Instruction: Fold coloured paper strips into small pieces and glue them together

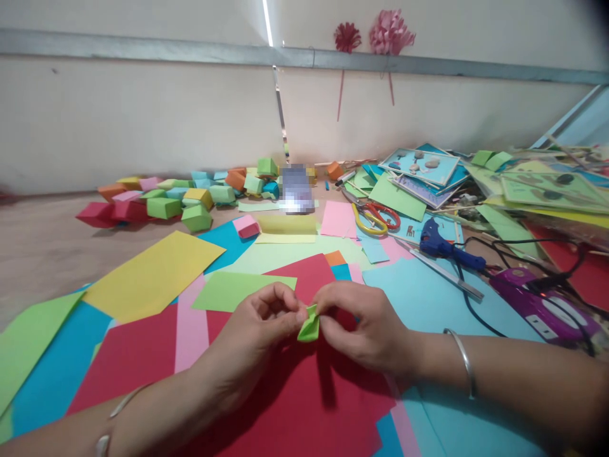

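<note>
A small folded piece of green paper (pixel 309 325) is pinched between both hands, above a large red sheet (pixel 295 406). My left hand (pixel 261 336) grips its left edge with thumb and index finger. From the right, my right hand (pixel 364 324) pinches the other edge, its fingers bent. A lime green sheet (pixel 233 291) lies just beyond my left hand, partly over red paper. Light blue sheets (pixel 428 304) lie beside and under my right forearm.
Folded paper boxes (pixel 164 206) in several colours line the back left. Scissors (pixel 373 219), a blue glue gun (pixel 447 247), a metal blade or ruler (pixel 445 273) and a purple power strip (pixel 542 304) with black cables lie right. Paper flowers (pixel 391 33) hang on the wall rail.
</note>
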`<control>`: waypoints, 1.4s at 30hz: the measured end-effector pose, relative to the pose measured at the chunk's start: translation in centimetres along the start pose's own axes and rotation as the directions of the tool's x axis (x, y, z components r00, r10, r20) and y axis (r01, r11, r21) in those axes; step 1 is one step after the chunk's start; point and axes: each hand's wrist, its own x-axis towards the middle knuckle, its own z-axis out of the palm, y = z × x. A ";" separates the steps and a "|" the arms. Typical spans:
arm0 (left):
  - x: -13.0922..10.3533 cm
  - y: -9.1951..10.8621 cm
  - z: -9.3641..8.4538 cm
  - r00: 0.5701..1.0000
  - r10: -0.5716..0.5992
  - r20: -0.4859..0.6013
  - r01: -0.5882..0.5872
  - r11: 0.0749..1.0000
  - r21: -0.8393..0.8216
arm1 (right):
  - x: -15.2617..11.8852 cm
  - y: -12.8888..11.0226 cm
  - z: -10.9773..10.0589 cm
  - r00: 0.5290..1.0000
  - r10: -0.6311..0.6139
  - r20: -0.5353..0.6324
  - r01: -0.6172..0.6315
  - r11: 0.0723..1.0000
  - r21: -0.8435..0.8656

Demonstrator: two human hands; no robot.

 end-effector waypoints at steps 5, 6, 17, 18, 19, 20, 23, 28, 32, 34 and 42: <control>-0.1 0.1 0.0 1.000 0.018 0.020 -0.018 1.000 0.019 | 0.1 -0.1 0.3 0.977 0.213 -0.019 -0.204 0.954 0.218; -0.1 0.1 0.1 1.000 0.018 0.020 -0.018 1.000 0.022 | 0.1 0.0 0.3 0.977 0.212 -0.021 -0.204 0.959 0.197; 0.4 0.3 0.1 1.000 0.017 0.001 -0.017 0.999 0.047 | 0.2 0.4 -0.3 0.997 -0.079 0.024 0.080 0.996 -0.047; 0.4 0.4 0.0 1.000 0.022 0.004 -0.023 0.998 0.059 | 0.2 0.3 -0.2 1.000 -0.009 0.010 0.009 1.000 -0.020; 0.5 0.4 0.0 1.000 0.030 0.005 -0.031 0.997 0.074 | 0.2 0.2 -0.2 0.998 0.066 0.001 -0.066 0.998 0.006; 0.5 0.5 0.0 0.999 0.039 0.006 -0.039 0.995 0.088 | 0.2 0.2 -0.1 0.991 0.137 0.000 -0.137 0.990 0.031; 0.5 0.7 -0.1 0.998 0.068 0.004 -0.068 0.990 0.120 | 0.2 -0.1 0.0 0.965 0.261 0.006 -0.261 0.961 0.088; 0.3 0.8 0.0 0.994 0.110 0.015 -0.110 0.980 0.168 | 0.2 -0.4 0.0 0.950 0.313 -0.004 -0.307 0.934 0.184; 0.2 0.9 0.3 0.992 0.128 0.004 -0.126 0.970 0.209 | 0.2 -0.5 0.1 0.946 0.324 -0.002 -0.315 0.920 0.232; 0.1 1.0 0.4 0.989 0.144 -0.010 -0.138 0.962 0.237 | 0.3 -0.5 0.2 0.945 0.327 -0.012 -0.315 0.917 0.244; -0.2 1.3 1.0 0.973 0.227 0.041 -0.226 0.907 0.355 | 0.1 -0.2 0.0 0.957 0.289 -0.025 -0.276 0.934 0.226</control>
